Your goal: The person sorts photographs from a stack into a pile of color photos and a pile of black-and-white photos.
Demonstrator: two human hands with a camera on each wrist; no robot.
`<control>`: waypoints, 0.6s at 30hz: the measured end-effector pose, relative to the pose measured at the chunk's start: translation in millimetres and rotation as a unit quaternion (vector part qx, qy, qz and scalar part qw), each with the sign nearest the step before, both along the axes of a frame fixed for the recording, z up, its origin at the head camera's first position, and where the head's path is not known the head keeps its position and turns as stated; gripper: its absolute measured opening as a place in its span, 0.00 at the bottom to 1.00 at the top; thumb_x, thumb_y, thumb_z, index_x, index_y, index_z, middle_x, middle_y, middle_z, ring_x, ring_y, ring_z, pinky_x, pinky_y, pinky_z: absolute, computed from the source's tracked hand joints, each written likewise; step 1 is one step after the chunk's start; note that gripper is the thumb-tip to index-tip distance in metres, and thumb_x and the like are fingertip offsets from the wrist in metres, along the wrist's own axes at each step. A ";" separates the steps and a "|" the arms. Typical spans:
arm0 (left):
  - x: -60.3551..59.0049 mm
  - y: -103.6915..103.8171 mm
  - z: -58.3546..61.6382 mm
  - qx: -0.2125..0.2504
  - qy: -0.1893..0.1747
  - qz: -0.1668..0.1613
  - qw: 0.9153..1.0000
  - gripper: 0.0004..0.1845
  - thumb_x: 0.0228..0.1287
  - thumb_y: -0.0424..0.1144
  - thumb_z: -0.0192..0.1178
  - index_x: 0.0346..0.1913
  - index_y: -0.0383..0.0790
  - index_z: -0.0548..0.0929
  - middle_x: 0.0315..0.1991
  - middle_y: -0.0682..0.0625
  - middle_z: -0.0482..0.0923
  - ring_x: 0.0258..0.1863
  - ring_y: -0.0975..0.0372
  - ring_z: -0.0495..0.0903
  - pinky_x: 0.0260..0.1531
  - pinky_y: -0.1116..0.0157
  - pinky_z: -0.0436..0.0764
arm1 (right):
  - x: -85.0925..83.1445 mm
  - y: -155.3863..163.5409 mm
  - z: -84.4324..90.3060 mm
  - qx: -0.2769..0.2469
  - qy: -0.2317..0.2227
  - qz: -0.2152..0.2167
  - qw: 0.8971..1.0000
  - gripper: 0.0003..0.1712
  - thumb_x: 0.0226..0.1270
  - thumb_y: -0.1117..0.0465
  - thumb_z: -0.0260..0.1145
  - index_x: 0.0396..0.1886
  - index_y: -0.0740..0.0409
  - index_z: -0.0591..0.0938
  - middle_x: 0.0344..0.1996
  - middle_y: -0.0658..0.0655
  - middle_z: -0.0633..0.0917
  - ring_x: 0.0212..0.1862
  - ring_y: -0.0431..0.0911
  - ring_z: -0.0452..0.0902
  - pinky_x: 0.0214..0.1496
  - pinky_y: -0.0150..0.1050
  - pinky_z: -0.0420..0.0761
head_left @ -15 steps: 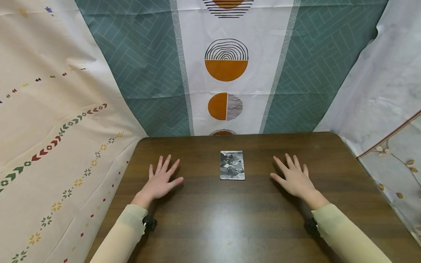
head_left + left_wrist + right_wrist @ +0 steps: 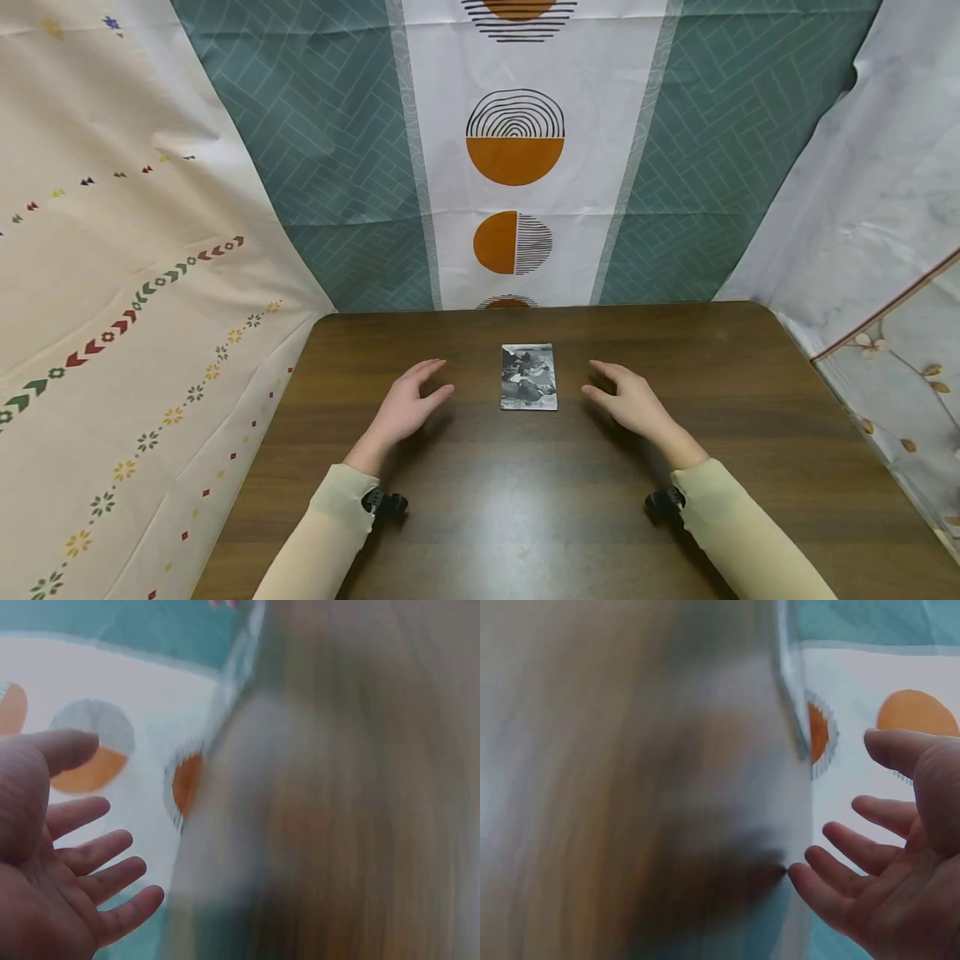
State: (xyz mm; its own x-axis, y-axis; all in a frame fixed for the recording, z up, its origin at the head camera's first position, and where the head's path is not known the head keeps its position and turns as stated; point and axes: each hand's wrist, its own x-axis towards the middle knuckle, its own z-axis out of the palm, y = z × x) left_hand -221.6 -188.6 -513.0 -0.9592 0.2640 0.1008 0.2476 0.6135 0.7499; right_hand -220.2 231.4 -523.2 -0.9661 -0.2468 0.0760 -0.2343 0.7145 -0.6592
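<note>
Both hands, left hand [image 2: 405, 407] and right hand [image 2: 630, 403], moved inward toward the photo [image 2: 528, 377].

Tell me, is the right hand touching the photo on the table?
Apart. In the head view, bare brown table shows between the right hand and the photo.

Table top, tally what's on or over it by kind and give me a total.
Photo cards: 1, black and white, lying flat.
Hands: 2, left hand and right hand, either side of the card, not touching it.
Total: 3, on the brown table.
</note>
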 end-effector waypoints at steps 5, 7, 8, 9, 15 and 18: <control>-3.4 37.2 -1.6 0.062 -0.015 0.023 0.998 0.30 0.75 0.45 0.68 0.75 0.38 0.78 0.73 0.41 0.75 0.73 0.46 0.73 0.68 0.44 0.74 | -3.1 -21.7 0.7 -0.028 -0.001 -0.002 1.000 0.39 0.79 0.48 0.68 0.79 0.66 0.71 0.74 0.70 0.74 0.75 0.67 0.67 0.72 0.66 0.70; -5.3 50.7 -4.1 0.065 -0.022 0.030 0.997 0.30 0.73 0.44 0.70 0.74 0.37 0.78 0.72 0.41 0.76 0.72 0.45 0.74 0.67 0.44 0.75 | -5.1 -30.4 0.3 -0.037 0.003 -0.003 0.999 0.39 0.78 0.49 0.69 0.79 0.66 0.71 0.74 0.70 0.74 0.75 0.66 0.68 0.72 0.65 0.70; -6.4 57.1 -5.7 0.062 -0.025 0.030 0.997 0.31 0.73 0.44 0.70 0.74 0.37 0.78 0.72 0.40 0.76 0.72 0.45 0.74 0.68 0.44 0.74 | -6.1 -34.2 -0.4 -0.039 0.005 -0.002 0.999 0.40 0.77 0.49 0.70 0.79 0.66 0.71 0.74 0.70 0.73 0.75 0.66 0.67 0.72 0.65 0.70; -7.9 63.0 -7.5 0.054 -0.026 0.030 0.998 0.32 0.72 0.44 0.70 0.74 0.36 0.78 0.72 0.39 0.75 0.72 0.44 0.73 0.69 0.44 0.73 | -7.2 -37.7 -1.1 -0.038 0.008 0.002 0.999 0.40 0.77 0.50 0.71 0.79 0.67 0.71 0.74 0.71 0.73 0.76 0.67 0.67 0.73 0.65 0.69; -15.2 89.2 -19.8 0.013 -0.032 0.026 0.999 0.37 0.69 0.45 0.72 0.74 0.29 0.75 0.77 0.35 0.69 0.82 0.40 0.55 0.77 0.42 0.60 | -9.0 -52.2 -9.6 0.014 -0.005 0.018 1.000 0.46 0.74 0.47 0.73 0.80 0.69 0.68 0.80 0.73 0.62 0.81 0.73 0.50 0.76 0.72 0.57; -17.2 97.6 -23.7 0.000 -0.040 0.026 0.999 0.39 0.68 0.45 0.72 0.75 0.26 0.73 0.80 0.34 0.63 0.84 0.39 0.47 0.77 0.40 0.57 | -8.1 -56.2 -14.7 0.037 -0.023 0.013 0.999 0.49 0.74 0.44 0.72 0.82 0.67 0.66 0.83 0.73 0.56 0.82 0.75 0.40 0.76 0.76 0.52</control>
State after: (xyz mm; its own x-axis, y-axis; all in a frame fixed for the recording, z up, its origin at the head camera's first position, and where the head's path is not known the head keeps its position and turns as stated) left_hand -238.8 -91.0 -536.7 -0.9767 0.2134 0.0237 0.1548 0.6235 0.7663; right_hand -228.3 175.3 -537.9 -0.9614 -0.2749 0.0132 -0.2245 0.7554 -0.6156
